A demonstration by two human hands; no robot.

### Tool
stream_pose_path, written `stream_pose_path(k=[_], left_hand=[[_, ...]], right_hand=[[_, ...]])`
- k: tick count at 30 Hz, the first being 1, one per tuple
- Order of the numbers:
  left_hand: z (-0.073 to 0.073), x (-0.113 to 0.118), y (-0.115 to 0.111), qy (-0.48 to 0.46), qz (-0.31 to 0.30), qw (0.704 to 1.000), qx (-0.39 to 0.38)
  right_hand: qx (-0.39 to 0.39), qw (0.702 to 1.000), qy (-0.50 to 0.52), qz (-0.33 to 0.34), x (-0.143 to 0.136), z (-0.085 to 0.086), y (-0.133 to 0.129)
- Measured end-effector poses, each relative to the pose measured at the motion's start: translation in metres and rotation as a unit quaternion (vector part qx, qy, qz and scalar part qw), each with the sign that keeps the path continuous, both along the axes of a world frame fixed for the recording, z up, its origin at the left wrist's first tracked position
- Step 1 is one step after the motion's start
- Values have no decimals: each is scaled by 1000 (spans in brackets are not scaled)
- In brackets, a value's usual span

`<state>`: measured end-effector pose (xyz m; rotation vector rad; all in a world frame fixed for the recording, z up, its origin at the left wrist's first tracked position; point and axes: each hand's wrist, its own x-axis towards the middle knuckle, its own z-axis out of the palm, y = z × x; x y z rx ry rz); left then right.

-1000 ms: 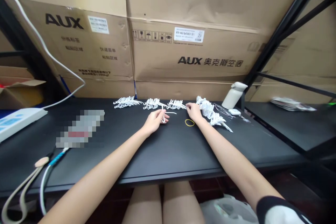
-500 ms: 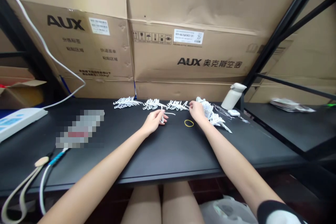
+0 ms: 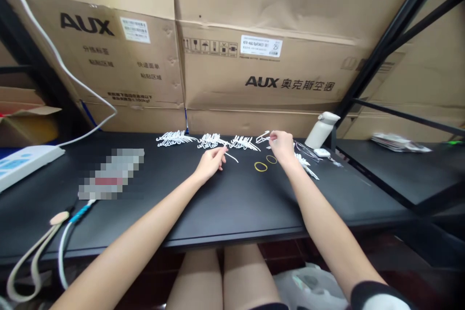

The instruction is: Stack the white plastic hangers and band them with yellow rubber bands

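My left hand (image 3: 210, 162) is closed in a pinch on a thin white wire hook (image 3: 231, 157), whose end sticks out to the right. Higher and to the right, my right hand (image 3: 282, 146) has its fingers closed on white wire hooks (image 3: 263, 136) that stick out leftward; how many is unclear. Behind and beyond that hand lies a loose heap of white hooks (image 3: 308, 167), partly hidden. Three groups of similar hooks lie in a row at the back: a left bunch (image 3: 175, 139), a middle bunch (image 3: 210, 141) and a right bunch (image 3: 242, 143).
Two yellow rubber bands lie between my hands, a nearer band (image 3: 260, 171) and a farther band (image 3: 271, 162). A white bottle (image 3: 320, 131) and a small white case (image 3: 321, 153) stand right. Left are a power strip (image 3: 31, 162) and a blurred-out object (image 3: 112, 174). Cardboard (image 3: 218, 72) walls the back.
My right hand has shifted slightly right over the heap, and hooks now show at its fingertips. A second rubber band has come into view. My left hand has moved slightly left and the hook tilts downward.
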<state>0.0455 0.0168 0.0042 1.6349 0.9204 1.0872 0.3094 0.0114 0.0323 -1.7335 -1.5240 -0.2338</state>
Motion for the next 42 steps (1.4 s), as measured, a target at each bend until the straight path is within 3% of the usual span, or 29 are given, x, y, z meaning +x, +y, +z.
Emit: stream_pose_path(k=[2,5,7,9,15,21,28,36,42], left_hand=[[0,1,0,-1,-7,1000,-7],[-2,2,1,-7,-19,1000,-6],[-4,3,1,-14,-19,1000,-6],[-4,3,1,-16,-18,1000,-10],[-7,2,4,-34,-22,999,3],[-6,1,7,-64,-14,998,-10],[-1,0,1,-66,-56,995,-55],[4,0,-3,-105,-90,986,-91],[8,0,-5,-78,-16,995,-51]], right_hand=[[23,993,110,47,-10,6,-6],[-36,938,295,181,-34,7,-13],[-74,904,343,245,-50,4,-16],[-94,890,355,270,-61,1,-16],[-118,883,357,280,-63,2,-19],[-83,887,385,243,-48,14,-22],[-143,861,372,315,-66,1,-22],[-190,843,390,320,-67,-6,-20],[-216,831,397,325,-66,-4,-21]])
